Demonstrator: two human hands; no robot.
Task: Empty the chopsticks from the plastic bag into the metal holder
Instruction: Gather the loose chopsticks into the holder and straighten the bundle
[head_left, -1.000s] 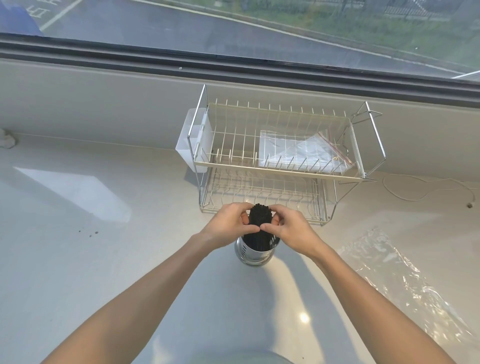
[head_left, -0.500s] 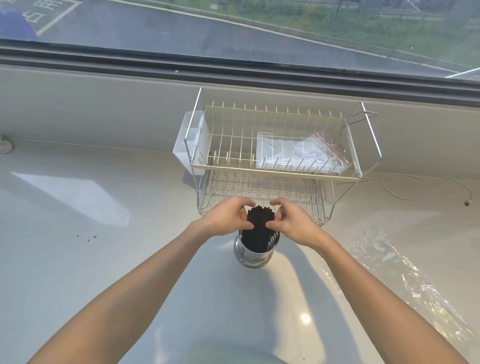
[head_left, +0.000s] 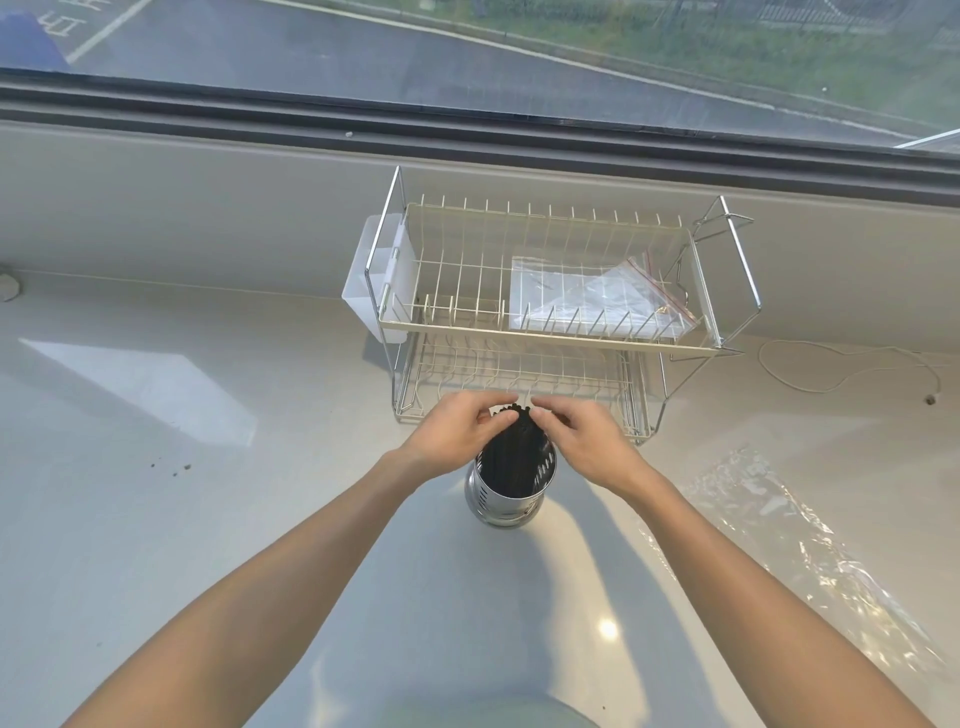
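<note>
Change: since a second ago both hands have slid from the middle of the bundle up to its tips, and the bundle now leans away from the person instead of standing straight.
Counter (head_left: 171, 519): pale and glossy; a sheet of clear film (head_left: 810, 525) lies crumpled on it to the right, well apart from the holder.
Holder (head_left: 506, 499): slotted metal cup, upright on the counter between the forearms.
Chopsticks (head_left: 511, 457): black bundle already standing in the holder, tops well above the rim.
Left hand (head_left: 457, 436): fingers curled, pinching the chopstick tips from the left.
Right hand (head_left: 582, 441): fingers curled, nipping the same tips from the right.
Rack (head_left: 545, 332): two-tier wire rack just behind the holder, a white cup clipped to its left end.
Bag (head_left: 587, 296): clear zip bag lying flat in the rack's top tier, apparently empty.
Cord (head_left: 841, 374): thin white cord on the counter, far right.
Risk: the tall, leaning bundle could probably tip the light holder if released unevenly; stray tips might also catch the rack's lower wires.
</note>
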